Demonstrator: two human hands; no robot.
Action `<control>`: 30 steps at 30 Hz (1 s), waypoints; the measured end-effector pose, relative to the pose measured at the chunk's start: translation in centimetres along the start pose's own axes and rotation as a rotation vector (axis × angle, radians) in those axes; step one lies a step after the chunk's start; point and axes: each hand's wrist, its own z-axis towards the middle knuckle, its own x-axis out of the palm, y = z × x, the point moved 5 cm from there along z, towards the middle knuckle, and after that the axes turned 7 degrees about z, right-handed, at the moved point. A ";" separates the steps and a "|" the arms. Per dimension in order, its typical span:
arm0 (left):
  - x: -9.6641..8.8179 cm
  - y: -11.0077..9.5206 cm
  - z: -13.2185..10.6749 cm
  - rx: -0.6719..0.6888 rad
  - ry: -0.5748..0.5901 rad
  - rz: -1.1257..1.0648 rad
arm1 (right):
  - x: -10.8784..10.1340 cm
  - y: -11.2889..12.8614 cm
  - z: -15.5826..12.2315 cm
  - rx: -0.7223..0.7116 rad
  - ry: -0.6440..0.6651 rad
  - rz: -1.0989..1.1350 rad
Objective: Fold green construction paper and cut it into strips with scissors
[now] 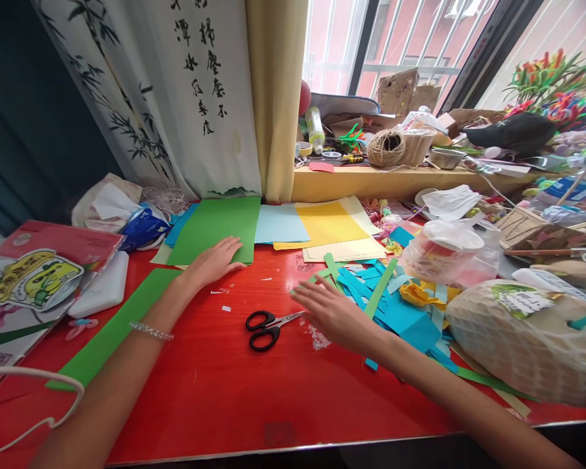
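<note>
The scissors lay flat on the red desk, their long axis running mostly left to right and slanting slightly away from the person toward the tips. Their black handles were at the left end, and the blades pointed right, ending just beside the right grip. That grip was loosely spread, its fingers nearly straight and pointing left, on the far side of the scissors' tips; it had hold of nothing that showed, and I could not tell whether it touched the desk.

Beyond the scissors and to their left, the left grip lay open and palm down on a green sheet, fingers stretched away to the right, not closed on the paper. The sheet's near edge ran roughly left to right. Well to the left of the scissors, a green strip had its long axis slanting from the near left up toward that sheet.

Farther beyond the scissors lay a pale blue sheet and a yellow sheet. To the right of the scissors were blue scraps and a light green strip, its long axis slanting away to the right.
</note>
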 end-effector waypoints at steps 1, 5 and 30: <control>0.2 0.2 -0.1 0.009 -0.004 -0.001 | 0.5 1.2 0.6 -0.069 0.029 0.003; 0.5 0.7 -0.7 0.015 -0.017 -0.001 | 2.2 4.6 2.7 -0.202 0.078 0.008; 1.5 1.0 -0.6 0.119 -0.036 0.029 | -2.5 -8.8 -1.3 0.464 -0.138 -0.449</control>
